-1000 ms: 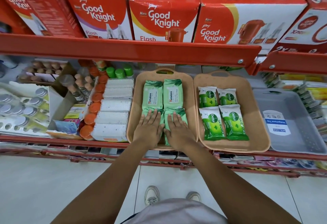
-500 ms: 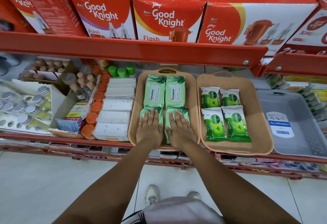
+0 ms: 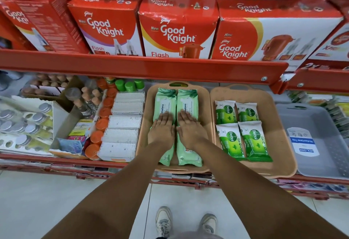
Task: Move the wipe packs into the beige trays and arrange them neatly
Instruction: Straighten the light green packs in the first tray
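Wipe packs sit in both beige trays on the lower shelf: four pale green packs (image 3: 187, 104) in the left tray (image 3: 146, 125), two by two, and four Dettol packs (image 3: 229, 140) in the right tray (image 3: 279, 134), same layout. My left hand (image 3: 162, 131) and right hand (image 3: 189, 130) lie flat, palms down, fingers straight and together, gripping nothing, just pressing on the pale green packs where the back row meets the front row. Long axis of every pack runs away from me, toward the shelf back. Back pair lies just ahead of my fingertips, front pair under my palms and wrists; left hand covers the left column, right hand the right column. Next move is probably squaring the rows, judging by the slightly skewed front right pack. Hidden: the seam between rows, most of the front packs under my forearms, part of the labels. Grey tray (image 3: 324, 144) at far right holds no packs I can see.
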Demonstrator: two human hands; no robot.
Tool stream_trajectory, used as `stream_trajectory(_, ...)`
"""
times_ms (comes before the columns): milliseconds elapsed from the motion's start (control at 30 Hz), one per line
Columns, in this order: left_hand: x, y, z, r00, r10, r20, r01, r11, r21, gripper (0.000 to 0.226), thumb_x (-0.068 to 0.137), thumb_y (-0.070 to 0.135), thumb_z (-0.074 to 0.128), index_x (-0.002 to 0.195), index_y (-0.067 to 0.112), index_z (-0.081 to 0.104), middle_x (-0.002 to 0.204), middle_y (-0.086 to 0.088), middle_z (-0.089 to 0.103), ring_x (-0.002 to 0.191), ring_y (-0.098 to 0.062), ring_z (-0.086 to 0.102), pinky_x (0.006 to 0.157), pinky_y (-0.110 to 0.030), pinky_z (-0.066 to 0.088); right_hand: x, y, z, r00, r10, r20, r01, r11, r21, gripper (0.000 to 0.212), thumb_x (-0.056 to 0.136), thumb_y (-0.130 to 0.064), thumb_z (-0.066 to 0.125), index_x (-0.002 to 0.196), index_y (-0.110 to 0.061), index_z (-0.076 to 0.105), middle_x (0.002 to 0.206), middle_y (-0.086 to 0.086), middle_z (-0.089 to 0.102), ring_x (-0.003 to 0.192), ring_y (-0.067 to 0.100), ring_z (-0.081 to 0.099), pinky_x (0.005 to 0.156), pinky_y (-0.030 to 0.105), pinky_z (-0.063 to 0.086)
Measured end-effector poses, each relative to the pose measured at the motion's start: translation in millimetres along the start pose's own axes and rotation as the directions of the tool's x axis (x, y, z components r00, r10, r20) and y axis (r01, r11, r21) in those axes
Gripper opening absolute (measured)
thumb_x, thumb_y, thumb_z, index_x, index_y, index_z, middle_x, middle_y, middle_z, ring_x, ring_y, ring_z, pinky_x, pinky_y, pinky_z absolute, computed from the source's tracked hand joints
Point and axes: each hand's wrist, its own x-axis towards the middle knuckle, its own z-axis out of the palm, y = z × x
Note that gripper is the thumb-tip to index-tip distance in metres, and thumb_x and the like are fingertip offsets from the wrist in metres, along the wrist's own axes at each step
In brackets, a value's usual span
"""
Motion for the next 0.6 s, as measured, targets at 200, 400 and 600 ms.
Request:
stream_trajectory(200,3.3,-1.2,7.2,0.998,-0.054,0.039,0.053,0.998,0.031,0.056,0.101,0.035,0.011,0.150,0.013,-0.003,0.159,0.000,-0.006,0.146,-0.014,-0.003,0.118,-0.029,-0.001,0.9,3.2,9.4,0.995,0.071,0.071,-0.067,0.996,-0.066,0.058,0.101,-0.038,0.014,0.151,-0.014,-0.005,0.161,0.002,-0.010,0.148,0.015,-0.007,0.119,0.031,0.000)
stream_trajectory(400,3.9,3.2,8.7,0.994,-0.095,0.057,0.094,0.995,0.020,0.056,0.100,0.035,0.011,0.149,0.011,-0.004,0.159,-0.002,-0.007,0.146,-0.015,-0.005,0.119,-0.030,-0.002,1.4,7.4,9.9,0.996,0.057,0.067,-0.054,0.998,-0.043,0.060,0.101,-0.039,0.016,0.151,-0.013,-0.004,0.161,0.003,-0.009,0.148,0.016,-0.008,0.120,0.032,-0.001)
stream_trajectory(600,-7.9,39.6,0.2,0.996,-0.036,-0.087,0.029,0.996,-0.081,0.056,0.101,0.032,0.015,0.149,0.005,0.007,0.159,-0.012,0.006,0.146,-0.021,0.001,0.117,-0.031,-0.002,-33.5,22.7,-20.8,0.980,0.020,-0.199,0.005,0.992,0.125,0.053,0.099,-0.027,0.030,0.148,-0.008,0.027,0.157,0.010,0.027,0.146,0.021,0.021,0.119,0.034,0.023)
